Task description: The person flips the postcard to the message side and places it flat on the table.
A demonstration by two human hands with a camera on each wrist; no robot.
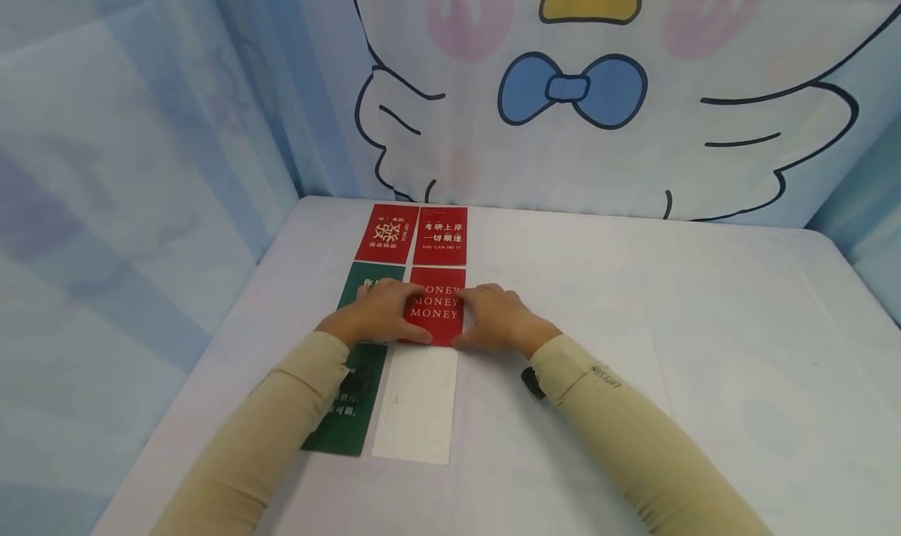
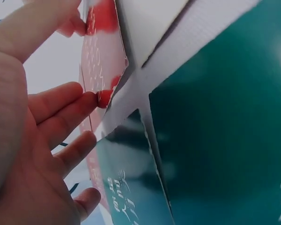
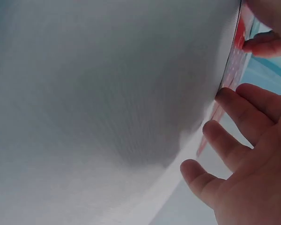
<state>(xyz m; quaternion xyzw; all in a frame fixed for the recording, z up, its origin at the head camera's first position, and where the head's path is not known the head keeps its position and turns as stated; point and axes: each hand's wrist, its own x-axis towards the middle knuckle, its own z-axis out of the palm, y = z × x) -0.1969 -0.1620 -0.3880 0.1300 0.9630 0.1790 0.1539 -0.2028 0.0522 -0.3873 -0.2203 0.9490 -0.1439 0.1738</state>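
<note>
A red card lettered MONEY (image 1: 434,314) lies between the two hands. At its left edge is my left hand (image 1: 382,312), fingertips at the upper part and thumb near the lower corner. My right hand (image 1: 498,318) touches the opposite edge in the same way, thumb low and fingers higher. In both wrist views the fingers are extended, their tips at the card's rim. Under the left hand and wrist, a green card (image 1: 369,272) is partly covered. Below the MONEY card lies a white card (image 1: 415,404), beside a dark green card (image 1: 359,411) partly hidden by the left sleeve.
Two more red cards, one with a large character (image 1: 386,234) and one with white writing (image 1: 440,236), form the row at the table's back edge. The white-covered table (image 1: 633,325) extends to the right. A cartoon-printed curtain (image 1: 450,129) hangs behind it.
</note>
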